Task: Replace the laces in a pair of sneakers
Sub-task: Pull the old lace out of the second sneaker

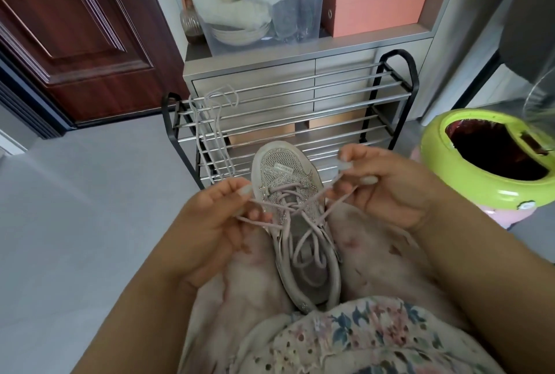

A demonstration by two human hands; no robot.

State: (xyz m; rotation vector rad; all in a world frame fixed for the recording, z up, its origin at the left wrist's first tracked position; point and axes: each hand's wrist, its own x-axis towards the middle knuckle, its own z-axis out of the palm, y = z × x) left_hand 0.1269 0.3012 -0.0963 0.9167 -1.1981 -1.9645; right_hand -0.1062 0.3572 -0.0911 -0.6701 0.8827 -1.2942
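Observation:
A grey-pink sneaker [288, 169] lies between my knees on my lap, toe pointing away from me. A pale pink lace [288, 202] is threaded through its upper eyelets and loops loosely over the shoe's opening. My left hand [216, 223] pinches one end of that lace to the left of the shoe. On the right side, my right hand [387, 184] pinches the other end near its tip. A second loose lace [216, 133] hangs over the rails of the shoe rack ahead.
A black-framed metal shoe rack [300, 112] stands right in front of my knees, against a grey cabinet [300, 67] holding a clear storage bin [255, 7] and pink boxes [378, 4]. A green-rimmed bin [444, 169] sits at the right. A brown door [75, 37] is at the left.

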